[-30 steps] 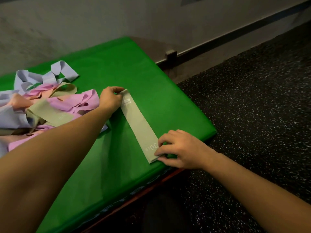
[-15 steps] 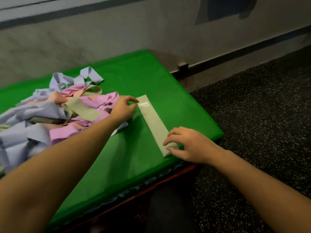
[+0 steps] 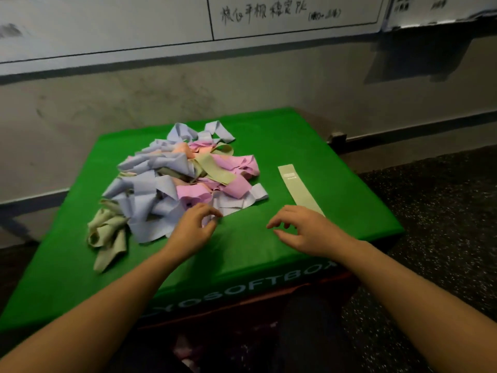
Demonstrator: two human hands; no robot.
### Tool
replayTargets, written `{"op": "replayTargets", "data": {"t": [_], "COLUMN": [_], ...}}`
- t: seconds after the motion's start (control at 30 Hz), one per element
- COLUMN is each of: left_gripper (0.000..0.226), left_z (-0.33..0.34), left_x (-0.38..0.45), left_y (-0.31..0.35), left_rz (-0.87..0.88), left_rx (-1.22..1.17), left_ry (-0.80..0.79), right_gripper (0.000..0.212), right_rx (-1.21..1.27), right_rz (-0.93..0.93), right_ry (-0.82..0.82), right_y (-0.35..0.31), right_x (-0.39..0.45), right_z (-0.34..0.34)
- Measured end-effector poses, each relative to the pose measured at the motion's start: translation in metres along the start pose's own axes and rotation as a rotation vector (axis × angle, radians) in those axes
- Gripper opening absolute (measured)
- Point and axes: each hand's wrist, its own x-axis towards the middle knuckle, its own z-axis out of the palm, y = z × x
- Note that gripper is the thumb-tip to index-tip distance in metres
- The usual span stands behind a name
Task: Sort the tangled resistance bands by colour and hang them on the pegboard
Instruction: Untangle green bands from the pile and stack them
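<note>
A green padded box (image 3: pixel 269 251) fills the middle of the frame, its front face printed with pale letters reading in part "SOFTBOX" (image 3: pixel 242 292). Behind it, a grey concrete wall (image 3: pixel 188 92) runs across the frame, with a dark skirting strip (image 3: pixel 419 133) low at the right. A whiteboard (image 3: pixel 134 25) spans the top of the frame, ruled with black lines and bearing handwritten characters (image 3: pixel 263 10) at upper centre. Dark speckled flooring (image 3: pixel 443 211) covers the right side and lower right
</note>
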Motion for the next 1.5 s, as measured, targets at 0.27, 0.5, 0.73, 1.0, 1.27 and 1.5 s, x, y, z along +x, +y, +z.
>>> {"op": "replayTargets", "data": {"t": [0.27,0.5,0.73,1.0,1.27,1.5], "left_gripper": [0.023,0.028,0.03,0.035,0.059,0.073], "left_z": [-0.035,-0.054,-0.04,-0.025,-0.014,-0.013], "left_x": [-0.049,-0.019,0.039,0.095,0.112,0.112], "left_y": [-0.056,-0.057,-0.063,-0.074,-0.095,-0.094], "left_rz": [-0.084,0.093,0.2,0.165,-0.011,-0.045], "left_rx": [0.084,0.284,0.445,0.577,0.576,0.47], "left_ry": [0.121,0.158,0.071,0.099,0.099,0.106], "right_gripper": [0.021,0.028,0.031,0.027,0.029,0.029], "right_rx": [0.079,0.231,0.32,0.07,-0.061,-0.335], "right_rz": [0.057,0.121,0.258,0.414,0.355,-0.163], "right_ry": [0.019,0.092,0.056,0.001,0.032,0.157], "right_y": [-0.039,-0.053,-0.041,0.003,0.03,0.022], "right_x": [0.059,0.127,0.197,0.254,0.253,0.22], "right_z": [0.04,0.055,0.056,0.064,0.087,0.067]}}
